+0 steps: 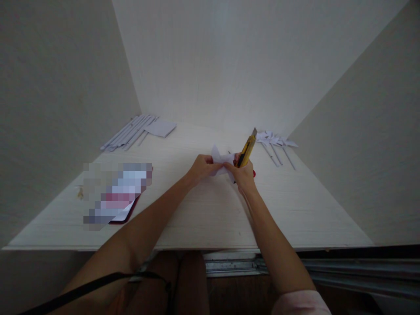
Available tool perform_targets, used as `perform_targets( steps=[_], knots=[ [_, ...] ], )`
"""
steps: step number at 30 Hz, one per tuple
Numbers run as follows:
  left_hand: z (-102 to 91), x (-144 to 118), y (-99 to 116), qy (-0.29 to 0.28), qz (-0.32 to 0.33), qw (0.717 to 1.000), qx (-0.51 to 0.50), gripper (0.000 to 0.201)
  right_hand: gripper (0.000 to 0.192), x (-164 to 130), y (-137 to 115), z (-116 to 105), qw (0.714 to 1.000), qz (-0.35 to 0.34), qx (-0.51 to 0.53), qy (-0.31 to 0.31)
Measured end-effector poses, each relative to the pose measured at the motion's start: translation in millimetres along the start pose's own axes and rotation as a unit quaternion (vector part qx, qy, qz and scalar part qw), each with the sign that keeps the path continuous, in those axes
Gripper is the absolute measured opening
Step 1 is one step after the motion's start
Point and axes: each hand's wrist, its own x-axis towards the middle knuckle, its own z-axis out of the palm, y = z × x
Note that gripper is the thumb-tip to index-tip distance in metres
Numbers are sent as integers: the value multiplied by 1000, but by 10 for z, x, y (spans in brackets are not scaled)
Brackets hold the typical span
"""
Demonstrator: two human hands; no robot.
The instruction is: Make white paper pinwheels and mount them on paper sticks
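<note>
A piece of folded white paper [223, 159] is held between my two hands above the middle of the white table. My left hand [202, 168] is closed, pinching its left side between thumb and fingers. The thumb of my right hand [244, 176] presses the paper's right side. That same hand also grips a yellow and black box cutter [246, 150], tilted upward with its blade extended. Something small and red [254, 173] shows just beside my right hand; most of it is hidden.
White paper pinwheels on sticks [274, 142] lie at the back right. Several rolled paper sticks [129, 133] and a flat folded sheet [161, 128] lie at the back left. A phone in a dark red case [123, 215], partly blurred, rests at the left. Walls enclose the table [210, 218] on three sides.
</note>
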Motion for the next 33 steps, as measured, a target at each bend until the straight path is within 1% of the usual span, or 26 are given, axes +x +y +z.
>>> perform_targets(
  steps=[8, 11, 14, 17, 18, 20, 21, 22, 23, 25, 26, 29, 31, 33],
  knots=[
    [1, -2, -10, -13, 16, 1000, -18, 27, 33, 13, -17, 0, 1000, 10, -3, 10],
    [-10, -2, -13, -1, 18, 999, 31, 26, 34, 1, -18, 19, 1000, 23, -6, 4],
    [-31, -7, 6, 15, 12, 995, 101, 26, 33, -3, -2, 33, 999, 36, -23, -21],
    [-68, 0, 23, 14, 11, 990, 140, 23, 33, 18, 6, -13, 996, 32, -58, -61],
    [-87, 9, 22, 16, 8, 989, 150, 21, 32, 30, -1, -49, 995, 24, -77, -64],
    [-132, 39, 8, 32, -5, 984, 173, 19, 31, 53, -38, -148, 990, 1, -132, -50],
    [-158, 57, -2, 42, -15, 981, 187, 19, 32, 60, -66, -204, 985, -8, -170, -34],
    [-183, 75, -13, 49, -26, 978, 200, 18, 34, 62, -99, -259, 979, -10, -202, -31],
    [-207, 91, -23, 51, -38, 975, 211, 18, 35, 57, -135, -309, 976, -2, -210, -54],
    [-243, 112, -32, 46, -65, 970, 230, 17, 32, 28, -206, -382, 975, 42, -163, -148],
    [-254, 116, -28, 40, -78, 967, 240, 16, 30, 7, -239, -405, 971, 65, -135, -185],
    [-259, 112, 18, 21, -104, 956, 275, 11, 26, -53, -321, -452, 950, 121, -94, -274],
    [-249, 112, 76, 6, -122, 949, 292, 9, 24, -70, -363, -495, 931, 134, -103, -324],
    [-236, 127, 151, -11, -141, 939, 314, 8, 23, -68, -389, -554, 914, 126, -128, -363]
  ],
)
